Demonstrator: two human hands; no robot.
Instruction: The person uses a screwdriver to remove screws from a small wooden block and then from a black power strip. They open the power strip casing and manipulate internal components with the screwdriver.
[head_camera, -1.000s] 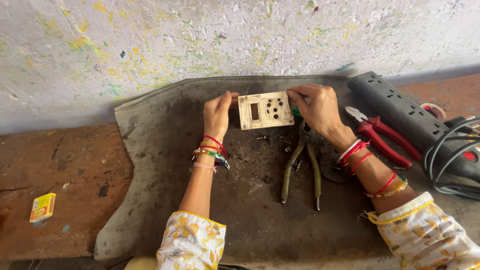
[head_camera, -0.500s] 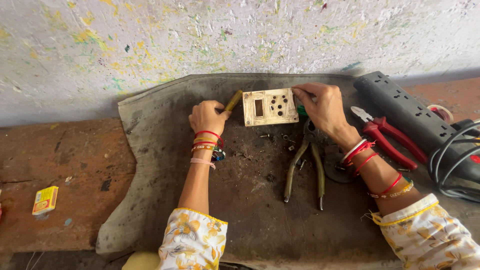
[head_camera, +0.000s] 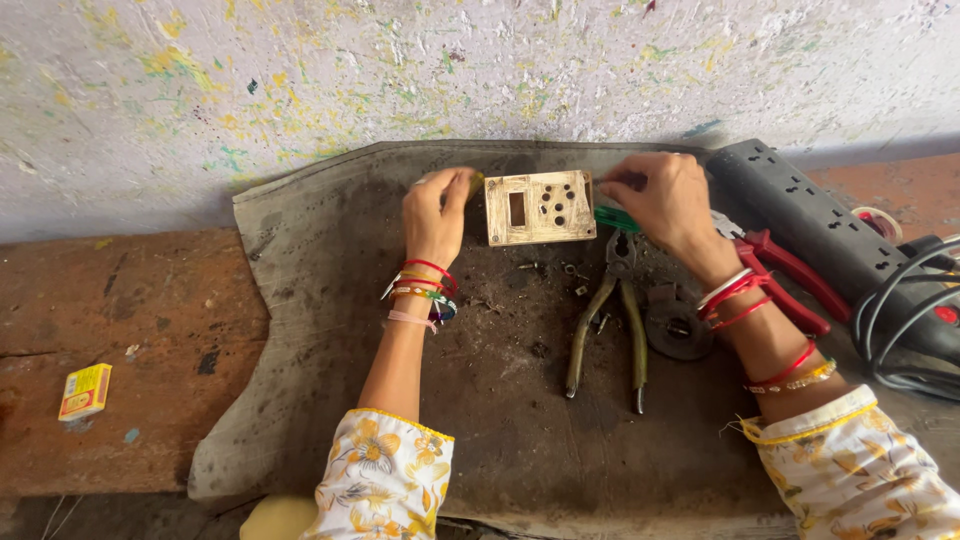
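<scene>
Where the dark rubber mat (head_camera: 300, 400) meets the near edge of view, two floral-print sleeves enter, one at near centre and one at near right, both forearms reaching toward the far wall. On the bare wooden bench to the left, well apart from the work, lies a small yellow box (head_camera: 84, 390). Mid-mat, olive-handled pliers (head_camera: 608, 330) lie with handles toward the near side, jaws pointing far. Just right of them sits a dark round disc (head_camera: 678, 330), partly under the right wrist. Small screws and bits are scattered on the mat between the pliers and the plate.

Farther on, the left hand (head_camera: 435, 215) is curled closed on a yellowish object at its fingertips, just beside the left edge of the plate; what the object is cannot be told. The cream socket plate (head_camera: 538, 207), with one rectangular cutout and a cluster of round holes, lies flat on the mat between the two hands. The right hand (head_camera: 665, 200) is closed around a green-handled tool (head_camera: 615, 218) whose handle pokes out at the plate's right edge; its tip is hidden.

Right of that hand: red-handled cutters (head_camera: 790, 280), then a black power strip (head_camera: 820, 225) with black cables (head_camera: 900, 320). Farthest, a paint-flecked wall (head_camera: 400, 70).
</scene>
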